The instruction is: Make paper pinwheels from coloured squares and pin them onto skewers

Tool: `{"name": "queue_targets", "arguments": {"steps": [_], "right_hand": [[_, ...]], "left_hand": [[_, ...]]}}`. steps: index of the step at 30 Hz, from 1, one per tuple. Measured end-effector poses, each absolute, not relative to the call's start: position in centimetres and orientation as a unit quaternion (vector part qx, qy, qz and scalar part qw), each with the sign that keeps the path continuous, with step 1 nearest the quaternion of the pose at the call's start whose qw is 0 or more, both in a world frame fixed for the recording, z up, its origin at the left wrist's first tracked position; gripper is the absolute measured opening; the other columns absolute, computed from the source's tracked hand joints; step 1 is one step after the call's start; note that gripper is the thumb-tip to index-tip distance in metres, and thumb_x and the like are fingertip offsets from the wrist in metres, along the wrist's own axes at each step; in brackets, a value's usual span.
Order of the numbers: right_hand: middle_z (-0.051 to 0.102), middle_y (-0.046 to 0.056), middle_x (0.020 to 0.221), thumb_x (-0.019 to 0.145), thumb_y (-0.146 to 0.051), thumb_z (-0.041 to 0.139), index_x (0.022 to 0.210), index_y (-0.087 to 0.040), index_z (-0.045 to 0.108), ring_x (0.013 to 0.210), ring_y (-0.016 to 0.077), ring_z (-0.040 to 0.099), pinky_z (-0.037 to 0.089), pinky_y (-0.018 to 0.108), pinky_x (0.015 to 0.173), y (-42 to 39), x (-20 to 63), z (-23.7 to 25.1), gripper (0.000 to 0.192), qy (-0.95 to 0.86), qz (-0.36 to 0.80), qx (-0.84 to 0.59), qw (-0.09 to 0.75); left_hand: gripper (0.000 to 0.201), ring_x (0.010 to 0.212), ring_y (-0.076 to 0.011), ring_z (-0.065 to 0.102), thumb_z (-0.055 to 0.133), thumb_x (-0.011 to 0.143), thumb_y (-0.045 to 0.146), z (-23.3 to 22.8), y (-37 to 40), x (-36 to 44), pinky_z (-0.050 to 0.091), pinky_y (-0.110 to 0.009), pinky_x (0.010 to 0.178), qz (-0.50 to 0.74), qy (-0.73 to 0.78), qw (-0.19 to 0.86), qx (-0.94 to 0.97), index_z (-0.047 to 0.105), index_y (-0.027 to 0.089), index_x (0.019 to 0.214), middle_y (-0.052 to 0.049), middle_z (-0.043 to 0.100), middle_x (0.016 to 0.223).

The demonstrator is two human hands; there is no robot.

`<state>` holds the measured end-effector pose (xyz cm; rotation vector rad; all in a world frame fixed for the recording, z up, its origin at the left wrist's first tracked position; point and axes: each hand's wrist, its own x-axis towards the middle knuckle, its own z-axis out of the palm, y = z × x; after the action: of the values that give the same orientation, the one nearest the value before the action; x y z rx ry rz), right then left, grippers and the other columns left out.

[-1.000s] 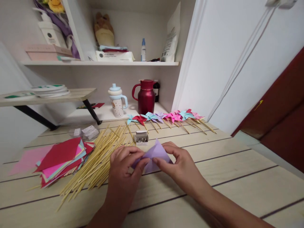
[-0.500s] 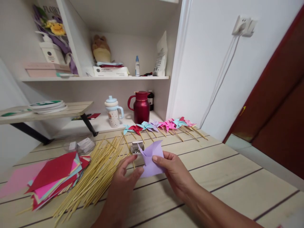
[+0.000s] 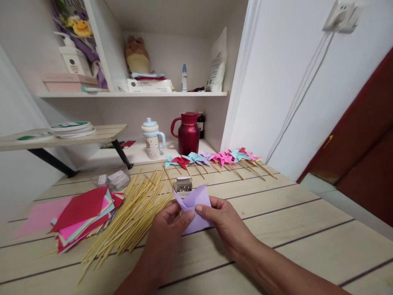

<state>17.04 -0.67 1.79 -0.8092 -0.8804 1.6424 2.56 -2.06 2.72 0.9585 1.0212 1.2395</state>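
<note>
A purple paper sheet [image 3: 200, 207] with its corners cut and curling up is held over the table between both hands. My right hand [image 3: 225, 219] pinches it from the right, thumb on top near the middle. My left hand [image 3: 170, 223] is closed on its left side, thumb on the face and fingers behind. Just beyond the paper stands a small open box of metal pins [image 3: 184, 187]. To the left of my left hand lies a spread of thin wooden sticks [image 3: 132, 217].
Farther left are stacked coloured paper sheets [image 3: 81, 213] and a clear plastic box [image 3: 115, 179]. Finished paper pinwheels [image 3: 222, 157] on sticks line the table's back edge. Behind them stand a cup [image 3: 152, 141] and a red jug [image 3: 188, 133]. A low wooden stand [image 3: 107, 133] is at left.
My left hand has come in and taken hold of the paper's left side, where its fingers were apart before. The whole view has shifted slightly, moving the scene rightward.
</note>
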Motion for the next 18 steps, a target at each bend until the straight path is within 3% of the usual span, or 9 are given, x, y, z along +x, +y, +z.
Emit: {"name": "queue_targets", "arguments": {"steps": [5,13,18], "right_hand": [[0.074,0.005,0.072,0.063,-0.03,0.085,0.078,-0.012,0.076,0.06,0.0146,0.059,0.043,0.027,0.064,-0.78,16.98,1.76,0.025,-0.371,0.691,-0.336,0.521],[0.073,0.005,0.075,0.066,-0.03,0.083,0.083,-0.013,0.074,0.068,0.0166,0.063,0.045,0.029,0.071,-1.07,16.85,1.8,0.027,-0.377,0.706,-0.323,0.505],[0.07,0.0,0.077,0.07,-0.038,0.081,0.091,-0.021,0.067,0.064,0.0152,0.06,0.045,0.028,0.064,-1.0,16.7,1.78,0.031,-0.347,0.7,-0.335,0.526]], "left_hand": [[0.032,0.085,-0.0233,0.07,0.078,0.071,0.034,3.46,-2.44,2.26,0.051,-0.034,0.082,0.509,0.459,0.594,0.422,0.076,0.017,0.097,-0.006,0.078,0.087],[0.029,0.081,-0.0205,0.068,0.076,0.073,0.033,3.32,-2.43,2.32,0.05,-0.028,0.075,0.505,0.504,0.57,0.408,0.077,0.017,0.097,-0.004,0.078,0.083],[0.028,0.076,-0.0206,0.067,0.075,0.072,0.033,3.22,-2.58,2.36,0.049,-0.03,0.073,0.489,0.521,0.579,0.393,0.078,0.018,0.094,-0.004,0.077,0.08]]}}
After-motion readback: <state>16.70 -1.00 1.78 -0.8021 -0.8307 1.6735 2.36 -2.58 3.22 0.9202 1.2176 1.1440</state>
